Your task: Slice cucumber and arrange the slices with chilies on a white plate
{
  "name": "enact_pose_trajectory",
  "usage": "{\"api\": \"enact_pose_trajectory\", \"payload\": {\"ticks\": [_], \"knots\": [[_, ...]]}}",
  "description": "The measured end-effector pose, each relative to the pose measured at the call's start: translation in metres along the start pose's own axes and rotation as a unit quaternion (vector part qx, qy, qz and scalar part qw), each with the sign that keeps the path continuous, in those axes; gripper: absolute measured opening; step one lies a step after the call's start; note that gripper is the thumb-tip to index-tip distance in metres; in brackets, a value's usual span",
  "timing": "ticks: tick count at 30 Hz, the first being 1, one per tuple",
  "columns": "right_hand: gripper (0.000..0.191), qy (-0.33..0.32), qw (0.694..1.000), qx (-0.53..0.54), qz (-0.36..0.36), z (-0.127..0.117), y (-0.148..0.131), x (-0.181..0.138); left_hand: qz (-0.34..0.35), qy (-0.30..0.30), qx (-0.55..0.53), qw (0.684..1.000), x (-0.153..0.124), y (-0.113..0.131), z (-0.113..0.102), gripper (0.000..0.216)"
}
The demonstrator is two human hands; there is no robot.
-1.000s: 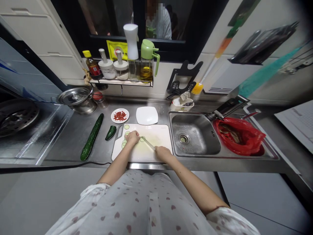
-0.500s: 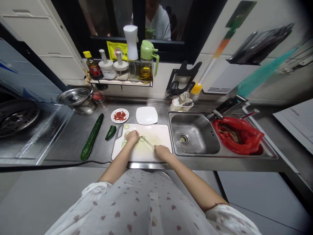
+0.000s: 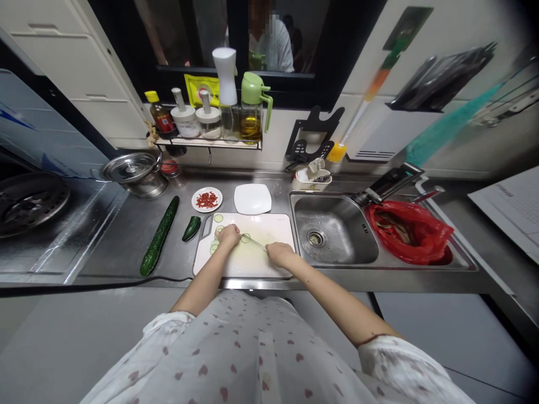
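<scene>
A white cutting board (image 3: pixel 269 224) lies on the steel counter before me. My left hand (image 3: pixel 228 235) is closed over a piece of cucumber on the board, with thin cucumber slices (image 3: pixel 216 231) lying to its left. My right hand (image 3: pixel 279 255) grips the handle of a knife (image 3: pixel 254 242) whose blade points toward the left hand, next to a slice (image 3: pixel 245 238). A whole cucumber (image 3: pixel 160 235) and a short cucumber end (image 3: pixel 191 228) rest on the counter left of the board.
Behind the board sit a small dish of red chillies (image 3: pixel 206 199) and a white plate (image 3: pixel 252 198). A sink (image 3: pixel 332 235) lies right, then a red bag (image 3: pixel 410 231). A lidded pot (image 3: pixel 132 173) and a shelf of bottles (image 3: pixel 210 120) stand behind. A black cable (image 3: pixel 105 285) runs along the counter's front edge.
My right hand and the knife have shifted slightly up and left, toward the left hand. The left hand has stayed on the cucumber.
</scene>
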State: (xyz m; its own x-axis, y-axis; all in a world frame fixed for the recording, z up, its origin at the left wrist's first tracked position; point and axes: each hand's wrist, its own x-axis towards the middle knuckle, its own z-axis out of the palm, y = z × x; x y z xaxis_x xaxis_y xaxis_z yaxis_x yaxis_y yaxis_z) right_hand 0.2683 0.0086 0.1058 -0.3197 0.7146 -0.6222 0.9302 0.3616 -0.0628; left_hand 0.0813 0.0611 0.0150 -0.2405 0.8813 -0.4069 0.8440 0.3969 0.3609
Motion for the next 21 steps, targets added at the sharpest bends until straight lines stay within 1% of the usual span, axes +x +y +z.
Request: {"api": "enact_pose_trajectory", "payload": {"ticks": [3,6,10,15,21], "knots": [[0.039,-0.003,1.000,-0.004,0.003,-0.003,-0.001,-0.002,0.003,0.000,0.001,1.000,-0.001,0.000,-0.001,0.013],[0.040,-0.008,1.000,-0.002,0.006,0.000,0.001,-0.007,0.007,-0.002,0.005,1.000,-0.002,0.000,-0.001,0.013],[0.037,-0.011,1.000,0.014,0.016,0.014,0.010,-0.018,0.014,0.004,0.027,1.000,-0.006,0.001,0.002,0.012],[0.035,-0.007,0.999,0.028,0.032,0.037,0.024,-0.035,0.030,0.035,0.051,0.998,-0.016,0.002,0.008,0.017],[0.032,0.001,0.998,0.046,0.034,0.051,0.034,-0.044,0.054,0.056,0.053,0.995,-0.027,0.004,0.012,0.020]]}}
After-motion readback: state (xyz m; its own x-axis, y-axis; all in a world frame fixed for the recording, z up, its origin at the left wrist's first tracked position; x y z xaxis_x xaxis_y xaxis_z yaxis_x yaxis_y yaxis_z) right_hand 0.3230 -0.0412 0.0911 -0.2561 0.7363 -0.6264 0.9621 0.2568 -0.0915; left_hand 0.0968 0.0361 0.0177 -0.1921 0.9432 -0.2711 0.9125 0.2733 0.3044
